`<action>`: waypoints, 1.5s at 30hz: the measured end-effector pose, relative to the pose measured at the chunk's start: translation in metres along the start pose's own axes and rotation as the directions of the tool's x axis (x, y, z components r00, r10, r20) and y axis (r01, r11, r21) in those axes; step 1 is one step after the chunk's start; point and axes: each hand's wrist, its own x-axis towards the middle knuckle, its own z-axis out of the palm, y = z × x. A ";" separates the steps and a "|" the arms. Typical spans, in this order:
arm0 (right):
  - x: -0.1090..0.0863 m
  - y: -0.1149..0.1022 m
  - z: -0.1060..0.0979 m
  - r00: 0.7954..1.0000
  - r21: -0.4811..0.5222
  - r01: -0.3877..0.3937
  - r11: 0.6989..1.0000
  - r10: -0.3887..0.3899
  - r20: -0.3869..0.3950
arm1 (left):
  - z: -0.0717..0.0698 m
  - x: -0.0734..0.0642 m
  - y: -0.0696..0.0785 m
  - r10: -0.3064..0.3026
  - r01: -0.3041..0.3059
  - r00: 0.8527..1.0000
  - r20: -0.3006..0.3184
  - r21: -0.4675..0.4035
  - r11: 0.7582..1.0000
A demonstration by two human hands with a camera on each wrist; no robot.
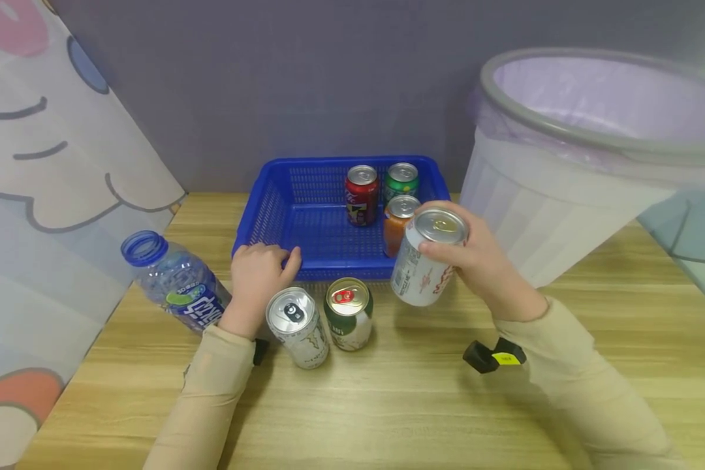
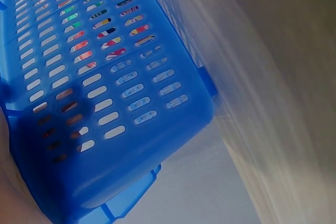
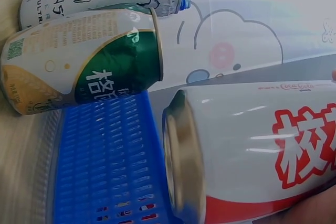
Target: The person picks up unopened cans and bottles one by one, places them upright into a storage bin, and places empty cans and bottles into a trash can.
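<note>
My right hand (image 1: pixel 482 261) grips a white drink can with red lettering (image 1: pixel 424 277), tilted and raised above the table near the basket's front right corner. In the right wrist view, the can's metal end and red band (image 3: pixel 236 208) show. My left hand (image 1: pixel 261 277) holds the front left rim of a blue plastic basket (image 1: pixel 317 269), fingers curled over it. Inside the basket stand a red can (image 1: pixel 361 196), a green can (image 1: pixel 402 179) and an orange can (image 1: pixel 395 235). A white-grey can (image 1: pixel 305 339) and a green-and-white can (image 1: pixel 349 320) stand before it.
A clear bottle with a blue neck (image 1: pixel 182 287) is left of my left hand, without a cap. To the right stands a tall white bin (image 1: pixel 523 209) with a purple liner. A grey panel (image 1: pixel 282 78) rises behind the wooden table (image 1: pixel 388 411).
</note>
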 end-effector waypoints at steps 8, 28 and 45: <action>0.011 -0.013 0.008 0.993 0.032 -0.091 0.995 0.093 -0.072 | 0.000 0.001 0.001 0.005 -0.005 1.000 -0.010 -0.011 1.000; 0.045 0.006 0.031 0.976 0.171 -0.068 0.983 0.101 -0.191 | 0.002 0.000 0.000 0.009 -0.009 1.000 -0.025 -0.003 1.000; 0.063 0.033 0.045 0.975 -0.102 -0.053 0.993 0.029 -0.220 | 0.004 -0.001 0.001 0.012 -0.012 1.000 -0.017 0.000 1.000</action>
